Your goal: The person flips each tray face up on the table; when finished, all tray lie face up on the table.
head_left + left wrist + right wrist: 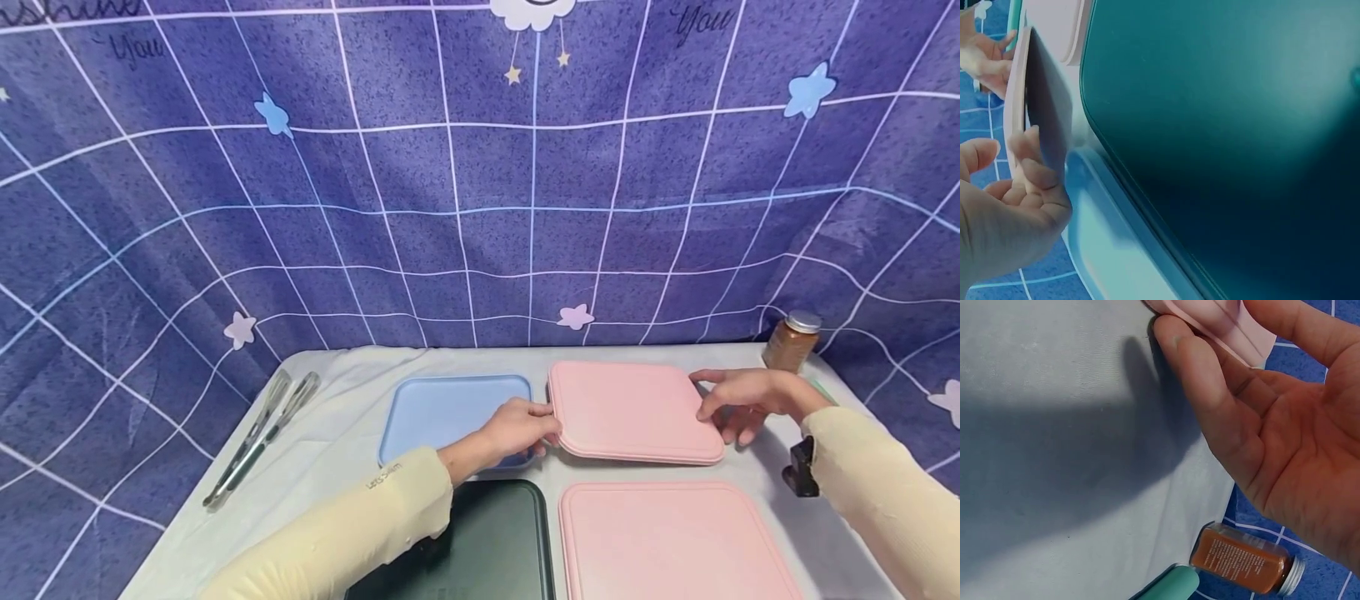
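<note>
Both hands hold a pink rectangular tray by its opposite short sides, over the far right part of the table. At its left edge is the left hand; the left wrist view shows curled fingers against the tray's dark underside. My right hand grips the right edge, with some fingers below it. A light blue tray with a raised rim lies under the left forearm and hand. Nearer the front, a dark green tray lies beside a second pink tray.
Metal tongs lie along the table's left side. In the far right corner stands a brown-filled jar with a silver lid; a green-ended item lies next to it. A blue patterned cloth hangs behind the white tablecloth.
</note>
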`<state>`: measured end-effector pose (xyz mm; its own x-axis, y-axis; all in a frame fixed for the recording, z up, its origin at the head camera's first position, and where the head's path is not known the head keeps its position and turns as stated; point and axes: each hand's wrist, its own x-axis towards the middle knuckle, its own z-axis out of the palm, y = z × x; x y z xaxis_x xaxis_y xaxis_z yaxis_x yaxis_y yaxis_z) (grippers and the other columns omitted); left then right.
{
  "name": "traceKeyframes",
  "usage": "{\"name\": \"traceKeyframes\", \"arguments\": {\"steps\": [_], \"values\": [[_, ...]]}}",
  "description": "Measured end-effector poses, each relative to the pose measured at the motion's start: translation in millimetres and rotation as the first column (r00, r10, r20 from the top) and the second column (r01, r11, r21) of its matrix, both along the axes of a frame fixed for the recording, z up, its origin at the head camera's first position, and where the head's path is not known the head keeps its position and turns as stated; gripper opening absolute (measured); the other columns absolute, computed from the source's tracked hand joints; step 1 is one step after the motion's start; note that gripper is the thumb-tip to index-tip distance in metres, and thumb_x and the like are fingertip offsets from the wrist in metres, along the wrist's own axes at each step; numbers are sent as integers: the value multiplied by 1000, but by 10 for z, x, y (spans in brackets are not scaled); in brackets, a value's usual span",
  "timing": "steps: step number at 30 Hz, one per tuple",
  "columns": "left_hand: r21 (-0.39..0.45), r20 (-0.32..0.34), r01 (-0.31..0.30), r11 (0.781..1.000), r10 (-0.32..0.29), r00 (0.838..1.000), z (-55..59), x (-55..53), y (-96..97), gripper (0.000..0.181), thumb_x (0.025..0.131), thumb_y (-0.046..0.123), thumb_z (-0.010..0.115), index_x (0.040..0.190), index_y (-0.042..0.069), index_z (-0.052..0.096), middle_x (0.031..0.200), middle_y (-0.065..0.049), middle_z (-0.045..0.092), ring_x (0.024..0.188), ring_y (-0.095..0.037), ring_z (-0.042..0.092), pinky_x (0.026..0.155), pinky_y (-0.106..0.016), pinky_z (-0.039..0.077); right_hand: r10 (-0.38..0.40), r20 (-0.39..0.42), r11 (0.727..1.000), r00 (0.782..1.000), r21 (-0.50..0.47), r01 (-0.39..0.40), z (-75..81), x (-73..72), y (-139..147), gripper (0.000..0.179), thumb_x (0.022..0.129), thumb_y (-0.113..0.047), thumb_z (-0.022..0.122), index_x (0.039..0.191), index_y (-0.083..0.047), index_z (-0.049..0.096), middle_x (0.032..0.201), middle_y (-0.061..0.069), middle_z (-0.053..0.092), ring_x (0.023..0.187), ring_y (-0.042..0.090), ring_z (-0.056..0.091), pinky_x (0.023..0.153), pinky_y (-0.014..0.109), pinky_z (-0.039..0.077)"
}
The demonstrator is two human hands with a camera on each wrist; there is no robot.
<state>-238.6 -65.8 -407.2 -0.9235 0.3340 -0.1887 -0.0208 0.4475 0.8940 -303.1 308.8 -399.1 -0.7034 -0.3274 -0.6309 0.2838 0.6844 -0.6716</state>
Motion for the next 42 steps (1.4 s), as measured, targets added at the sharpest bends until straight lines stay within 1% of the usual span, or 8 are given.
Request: {"name": "traceKeyframes", "arguments": {"steps": [6, 9, 13, 15, 20, 28, 37, 42], "values": [[28, -99, -96, 995, 98, 990, 45, -13, 37, 40, 84, 16, 66, 119, -1, 72, 95, -10, 77, 54, -10, 58, 52, -19, 44, 3, -36, 999, 999, -49, -5, -43, 3, 0, 97, 91, -21, 65, 159, -7, -3, 86, 11, 64, 66, 17, 70, 58, 34, 59], [28, -123, -146, 989, 148, 981, 70, -4, 56, 42, 85, 18, 67, 123, 0, 71, 93, -9, 77, 54, -11, 56, 50, -19, 41, 9, -36, 996, 999, -87, -12, -61, 10, -5, 96, 93, -21, 63, 159, -6, -5, 86, 10, 65, 69, 18, 71, 60, 36, 60], [37, -135, -188, 981, 192, 972, 108, 24, 79, 54, 85, 19, 68, 135, 1, 61, 73, -8, 72, 51, -8, 51, 48, -20, 38, 13, -35, 993, 999, -113, -17, -70, 20, -19, 97, 93, -20, 62, 159, -5, -6, 88, 8, 64, 71, 19, 71, 61, 36, 60], [44, -140, -194, 980, 199, 970, 137, 44, 90, 59, 83, 19, 69, 138, 0, 58, 68, -4, 69, 50, -8, 50, 47, -21, 38, 16, -36, 993, 999, -118, -20, -66, 23, -32, 97, 93, -20, 62, 160, -5, -6, 89, 7, 64, 71, 19, 71, 61, 36, 60], [35, -149, -189, 981, 192, 970, 202, 71, 121, 70, 81, 21, 70, 145, 2, 51, 63, -4, 64, 49, -11, 50, 47, -22, 37, 14, -34, 991, 999, -129, -18, -53, 37, -55, 97, 93, -19, 62, 160, -6, -7, 88, 7, 64, 72, 20, 71, 61, 36, 60], [-15, -156, -217, 976, 212, 965, 262, 63, 160, 72, 78, 22, 72, 146, 9, 52, 57, 7, 55, 48, -7, 49, 49, -21, 37, 2, -21, 987, 1000, -158, -5, -83, 62, -62, 98, 93, -17, 62, 159, -6, -9, 87, 8, 62, 70, 19, 71, 60, 36, 60], [46, -150, -220, 974, 225, 963, 311, 93, 190, 75, 80, 21, 73, 148, 7, 48, 59, 9, 44, 51, -5, 39, 50, -20, 33, 10, -8, 981, 1000, -195, -12, -120, 54, -49, 97, 94, -18, 62, 159, -9, -9, 87, 6, 62, 69, 18, 71, 59, 36, 60], [62, -162, -224, 973, 231, 959, 340, 116, 196, 73, 81, 23, 75, 148, 8, 50, 63, 9, 44, 53, -5, 39, 50, -20, 33, 18, -2, 978, 1000, -208, -18, -114, 51, -46, 97, 95, -18, 61, 159, -10, -10, 88, 5, 62, 70, 18, 72, 59, 36, 60]]}}
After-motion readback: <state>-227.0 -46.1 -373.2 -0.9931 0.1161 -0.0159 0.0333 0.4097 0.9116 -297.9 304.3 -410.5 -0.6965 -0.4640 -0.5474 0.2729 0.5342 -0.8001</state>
